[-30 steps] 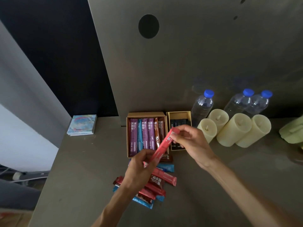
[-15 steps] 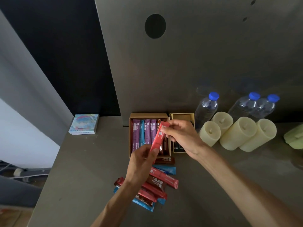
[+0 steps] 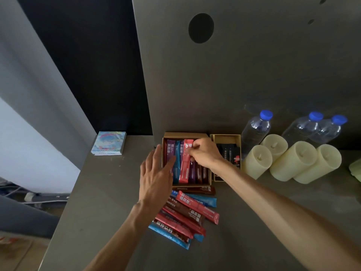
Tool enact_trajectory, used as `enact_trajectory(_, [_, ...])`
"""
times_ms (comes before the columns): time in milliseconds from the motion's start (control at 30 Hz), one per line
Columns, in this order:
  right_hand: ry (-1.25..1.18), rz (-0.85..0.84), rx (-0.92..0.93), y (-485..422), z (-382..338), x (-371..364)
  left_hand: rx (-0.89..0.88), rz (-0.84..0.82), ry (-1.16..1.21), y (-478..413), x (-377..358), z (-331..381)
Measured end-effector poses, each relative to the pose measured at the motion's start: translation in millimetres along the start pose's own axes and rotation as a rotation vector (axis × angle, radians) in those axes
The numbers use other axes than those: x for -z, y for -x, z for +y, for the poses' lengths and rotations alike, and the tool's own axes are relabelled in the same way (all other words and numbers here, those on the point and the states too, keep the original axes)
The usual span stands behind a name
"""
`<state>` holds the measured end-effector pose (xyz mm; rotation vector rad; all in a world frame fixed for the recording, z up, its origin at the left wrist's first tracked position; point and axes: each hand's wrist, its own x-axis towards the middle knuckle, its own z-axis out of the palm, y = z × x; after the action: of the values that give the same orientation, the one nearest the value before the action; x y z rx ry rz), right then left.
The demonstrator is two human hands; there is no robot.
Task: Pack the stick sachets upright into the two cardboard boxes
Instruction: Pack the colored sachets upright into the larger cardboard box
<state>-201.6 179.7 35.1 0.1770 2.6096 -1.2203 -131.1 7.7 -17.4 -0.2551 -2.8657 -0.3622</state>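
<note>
1. Packing in progress: the right hand (image 3: 204, 153) pinches the top end of the red sachet (image 3: 184, 165) between thumb and curled fingertips. It does so over the larger box (image 3: 185, 134), which sits at twelve o'clock from the loose pile (image 3: 187, 214) on the table (image 3: 107, 192).
2. Left hand (image 3: 156, 173) reaches in from seven o'clock with its fingers straight and slightly spread across the box's nine o'clock wall and the outermost purple sachet (image 3: 171, 153). Whether they press down or only rest there cannot be told.
3. Red sachet sits in the row just beside the blue sachet (image 3: 176, 163), apparently riding a little proud of its neighbours rather than fully seated.
4. Seating it well likely calls for holding the pinch near the top end and feeding the bottom end down first. The straight left fingers can nudge the packed row toward nine o'clock to open a slot.
5. Crowding is the risk: the row looks tight, so a forced push could buckle the soft sachet or tip its neighbours. A slow, straight push seems wiser.
6. Smaller box (image 3: 226, 136), touching the larger at its three o'clock side, holds a few dark sachets (image 3: 229, 153) and appears to have room for more.
</note>
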Motion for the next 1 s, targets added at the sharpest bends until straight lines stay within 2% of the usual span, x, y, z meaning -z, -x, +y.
enact_trajectory(133, [0.002,0.008,0.001,-8,-5,-17,-0.011,-0.081,-0.096,-6,-9,-12])
enact_trajectory(367, [0.018,0.064,0.048,-6,2,-40,0.019,-0.037,-0.036,0,-10,-13])
enact_trajectory(633, [0.068,0.148,0.058,-4,3,-51,0.058,-0.075,-0.001,0,-17,-18])
enact_trajectory(800, [0.083,0.139,0.099,-1,4,-48,0.08,-0.122,0.06,3,-11,-17])
enact_trajectory(933, [0.066,0.133,0.135,10,7,-39,0.077,-0.038,0.134,16,-1,-12])
enact_trajectory(1000, [0.084,0.057,0.169,23,16,-34,0.044,0.034,0.186,25,2,-9])
